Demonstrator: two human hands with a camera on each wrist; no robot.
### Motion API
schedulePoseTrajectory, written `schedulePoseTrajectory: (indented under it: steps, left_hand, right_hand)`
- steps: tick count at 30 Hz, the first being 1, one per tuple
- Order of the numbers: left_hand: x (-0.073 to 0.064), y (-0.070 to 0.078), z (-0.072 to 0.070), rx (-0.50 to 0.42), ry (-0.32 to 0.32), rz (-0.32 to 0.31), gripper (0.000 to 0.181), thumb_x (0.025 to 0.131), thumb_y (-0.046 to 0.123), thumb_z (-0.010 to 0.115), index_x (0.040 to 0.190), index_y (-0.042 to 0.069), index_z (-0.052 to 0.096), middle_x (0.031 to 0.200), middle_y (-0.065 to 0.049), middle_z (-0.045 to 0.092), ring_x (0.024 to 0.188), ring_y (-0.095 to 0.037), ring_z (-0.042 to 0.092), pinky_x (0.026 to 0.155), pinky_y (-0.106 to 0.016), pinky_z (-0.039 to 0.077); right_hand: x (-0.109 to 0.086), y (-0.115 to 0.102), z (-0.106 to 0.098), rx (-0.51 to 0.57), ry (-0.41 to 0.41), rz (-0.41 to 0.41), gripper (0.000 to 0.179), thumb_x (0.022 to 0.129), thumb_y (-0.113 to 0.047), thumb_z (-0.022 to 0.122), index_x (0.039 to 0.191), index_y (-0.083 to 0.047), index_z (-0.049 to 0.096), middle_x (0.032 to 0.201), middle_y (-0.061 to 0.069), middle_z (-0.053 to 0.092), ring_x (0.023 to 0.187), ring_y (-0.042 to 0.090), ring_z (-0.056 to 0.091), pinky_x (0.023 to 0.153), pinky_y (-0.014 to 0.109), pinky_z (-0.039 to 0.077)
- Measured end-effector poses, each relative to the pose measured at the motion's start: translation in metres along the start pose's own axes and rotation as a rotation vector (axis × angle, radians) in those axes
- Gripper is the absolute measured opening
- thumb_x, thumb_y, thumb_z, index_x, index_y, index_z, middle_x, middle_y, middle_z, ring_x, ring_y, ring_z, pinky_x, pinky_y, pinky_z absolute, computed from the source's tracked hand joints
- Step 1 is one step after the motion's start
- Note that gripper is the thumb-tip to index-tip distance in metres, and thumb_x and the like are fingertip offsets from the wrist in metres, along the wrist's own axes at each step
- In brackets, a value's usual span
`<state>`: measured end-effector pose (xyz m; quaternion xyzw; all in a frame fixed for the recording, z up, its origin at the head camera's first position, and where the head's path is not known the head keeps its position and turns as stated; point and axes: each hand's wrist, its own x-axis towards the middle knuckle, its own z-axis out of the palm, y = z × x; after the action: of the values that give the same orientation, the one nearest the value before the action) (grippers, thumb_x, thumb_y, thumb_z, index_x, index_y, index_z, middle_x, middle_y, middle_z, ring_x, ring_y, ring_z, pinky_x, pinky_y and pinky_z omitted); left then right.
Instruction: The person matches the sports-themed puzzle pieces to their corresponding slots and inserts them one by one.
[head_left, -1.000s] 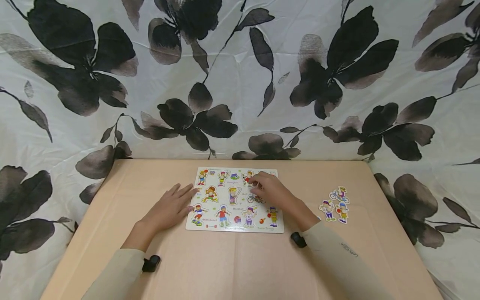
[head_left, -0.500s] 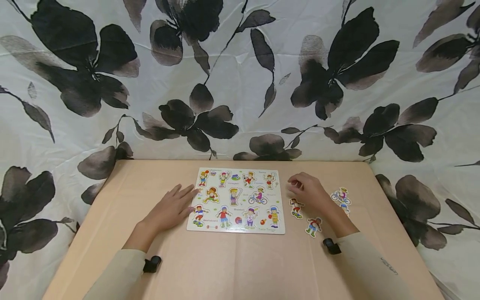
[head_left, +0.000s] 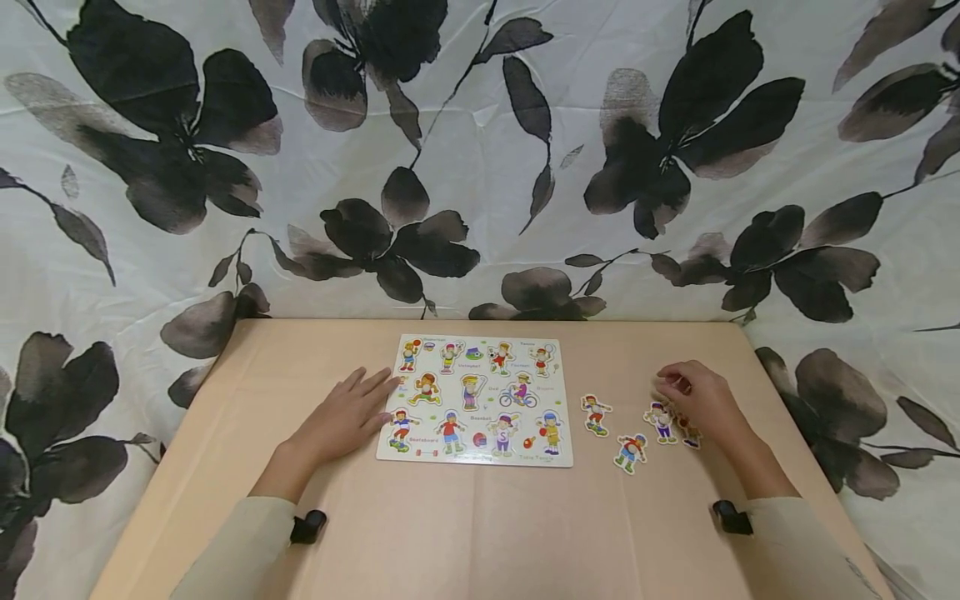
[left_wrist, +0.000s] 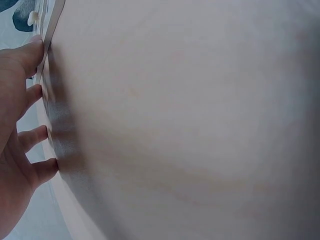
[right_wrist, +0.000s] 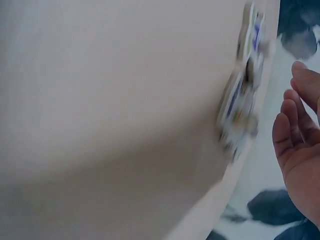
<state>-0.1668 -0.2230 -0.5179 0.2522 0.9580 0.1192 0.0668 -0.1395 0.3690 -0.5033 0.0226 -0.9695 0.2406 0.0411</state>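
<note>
A white puzzle board (head_left: 442, 389) printed with children playing sports lies flat on the table. My left hand (head_left: 337, 421) rests at its left edge, fingers straight, fingertips at the rim; the left wrist view shows the thumb at the board's side. Over at the right, my right hand (head_left: 697, 398) hovers above loose figure pieces, its fingers loosely curled with nothing seen between them. Below it lie a figure piece in white and purple (head_left: 661, 422) and another figure piece (head_left: 688, 432), partly hidden by the hand. In the right wrist view, blurred pieces (right_wrist: 237, 107) lie beyond the fingertips.
Between board and right hand lie a skateboarder piece (head_left: 596, 415) and a blue-and-red figure piece (head_left: 630, 453). The tan table (head_left: 517, 533) ends at a back edge against a white cloth (head_left: 510, 167) with dark flowers.
My right hand has moved from the board's upper right out to the loose pieces, uncovering the board's cyclist picture and two pieces beside it. The left hand has stayed at the board's edge.
</note>
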Motion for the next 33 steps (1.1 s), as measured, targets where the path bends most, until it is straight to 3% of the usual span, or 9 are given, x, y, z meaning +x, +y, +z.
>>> schedulePoseTrajectory:
  steps: [10, 25, 33]
  left_hand:
    - [0.000, 0.002, 0.000, -0.002, -0.004, -0.016, 0.065, 0.104, 0.041, 0.060, 0.161, 0.020, 0.038, 0.169, -0.007, 0.032, 0.154, -0.049, 0.024, 0.121, -0.070, 0.026]
    - [0.000, 0.004, -0.001, -0.009, -0.002, -0.018, 0.065, 0.104, 0.041, 0.060, 0.161, 0.020, 0.038, 0.169, -0.007, 0.032, 0.155, -0.049, 0.024, 0.120, -0.071, 0.026]
    - [-0.001, 0.005, -0.002, -0.005, 0.005, -0.015, 0.065, 0.103, 0.041, 0.060, 0.161, 0.020, 0.039, 0.169, -0.008, 0.033, 0.154, -0.050, 0.025, 0.119, -0.072, 0.027]
  right_hand:
    - [-0.008, 0.030, -0.005, -0.052, -0.039, 0.140, 0.029, 0.097, -0.015, 0.073, 0.116, 0.006, 0.067, 0.095, 0.016, 0.058, 0.085, 0.028, 0.054, 0.066, 0.030, 0.044]
    - [-0.006, 0.032, -0.003, -0.070, -0.014, 0.132, 0.017, 0.098, -0.011, 0.070, 0.105, 0.004, 0.067, 0.089, 0.014, 0.059, 0.080, 0.026, 0.054, 0.065, 0.032, 0.043]
    - [0.002, 0.011, -0.004, -0.058, -0.015, 0.094, 0.018, 0.098, -0.011, 0.071, 0.106, 0.004, 0.068, 0.090, 0.015, 0.060, 0.081, 0.026, 0.054, 0.066, 0.034, 0.045]
